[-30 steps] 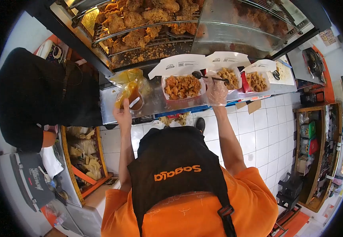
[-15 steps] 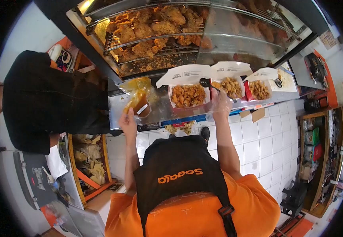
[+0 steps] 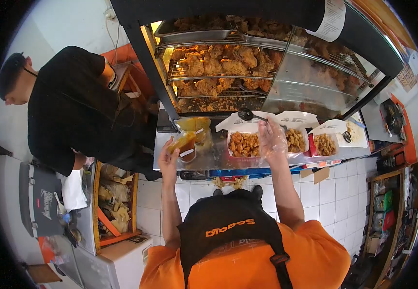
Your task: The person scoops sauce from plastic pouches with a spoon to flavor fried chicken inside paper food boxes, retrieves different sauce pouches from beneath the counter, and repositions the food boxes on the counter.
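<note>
My left hand (image 3: 168, 159) is closed on the edge of a yellowish plastic bag (image 3: 184, 142). Right beside it is a small cup of brown sauce (image 3: 188, 155) with a white patch; whether my fingers touch the cup is unclear. My right hand (image 3: 272, 139), in a clear plastic glove, holds a black spoon (image 3: 245, 114) by its handle, bowl pointing left over an open lid. Below the spoon, an open box of fried chicken pieces (image 3: 244, 144) sits on the metal counter. Two more open boxes, a middle box (image 3: 295, 140) and a right box (image 3: 324, 144), hold similar pieces.
A glass warming cabinet (image 3: 223, 62) full of fried chicken rises behind the counter (image 3: 213, 161). More yellow bags (image 3: 197, 126) lie by its left corner. Scissors (image 3: 347, 137) rest on the right. A co-worker in black (image 3: 69, 106) stands at my left.
The view has tilted up, showing more of the cabinet. My right hand has turned, and the spoon has lifted from beside the chicken to over the lid. My left hand still grips the bag.
</note>
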`<act>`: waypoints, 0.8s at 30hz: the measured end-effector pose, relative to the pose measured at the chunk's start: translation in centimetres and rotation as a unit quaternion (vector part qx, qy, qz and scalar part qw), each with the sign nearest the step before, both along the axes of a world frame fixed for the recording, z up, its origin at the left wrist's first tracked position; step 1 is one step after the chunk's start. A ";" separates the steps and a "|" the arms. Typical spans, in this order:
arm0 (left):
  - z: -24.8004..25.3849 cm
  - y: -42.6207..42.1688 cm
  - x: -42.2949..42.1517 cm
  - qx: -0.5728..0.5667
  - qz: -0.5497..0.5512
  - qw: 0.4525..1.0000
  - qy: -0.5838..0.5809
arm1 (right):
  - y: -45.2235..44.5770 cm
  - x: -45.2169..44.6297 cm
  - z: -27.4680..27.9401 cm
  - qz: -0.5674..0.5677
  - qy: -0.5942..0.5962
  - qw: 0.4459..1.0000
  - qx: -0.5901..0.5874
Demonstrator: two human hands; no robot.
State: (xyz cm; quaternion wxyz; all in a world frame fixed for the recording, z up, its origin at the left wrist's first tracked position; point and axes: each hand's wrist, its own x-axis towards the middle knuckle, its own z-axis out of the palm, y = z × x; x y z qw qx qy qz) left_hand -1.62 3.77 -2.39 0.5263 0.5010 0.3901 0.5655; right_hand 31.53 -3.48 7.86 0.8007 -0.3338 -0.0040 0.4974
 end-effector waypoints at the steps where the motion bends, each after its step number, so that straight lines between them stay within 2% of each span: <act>1: -0.6 -0.1 0.1 0.001 0.008 1.000 0.015 | 0.4 0.0 0.0 0.009 -0.006 1.000 0.004; 5: 0.6 -0.9 0.9 0.012 0.051 0.998 0.017 | -0.2 -1.3 -1.6 0.035 0.014 0.999 -0.019; 8: -1.1 -0.1 -0.2 -0.006 0.071 0.996 0.052 | -0.7 -1.1 -4.9 0.041 0.025 0.999 -0.020; 9: -1.9 0.3 -0.7 0.028 0.079 0.994 0.065 | -0.7 -1.1 -5.7 0.042 0.029 0.998 -0.023; 12: -2.5 1.8 -2.6 -0.022 0.111 0.989 0.094 | -1.5 -1.5 -6.0 0.077 0.053 0.995 -0.026; 15: -1.6 3.6 -3.6 0.019 0.099 0.994 0.032 | -2.2 -1.5 -6.0 0.088 0.082 0.992 -0.041; 20: -0.7 4.8 -4.1 0.013 0.058 0.995 -0.074 | -2.8 -1.5 -5.8 0.053 0.018 0.997 -0.058; 21: -0.8 4.9 -4.2 0.034 0.070 0.997 -0.002 | -2.8 -1.6 -5.8 0.052 0.006 0.997 -0.051; 24: -0.8 4.8 -4.0 -0.012 0.024 1.000 -0.011 | -2.2 -1.8 -5.3 0.039 -0.034 0.996 -0.075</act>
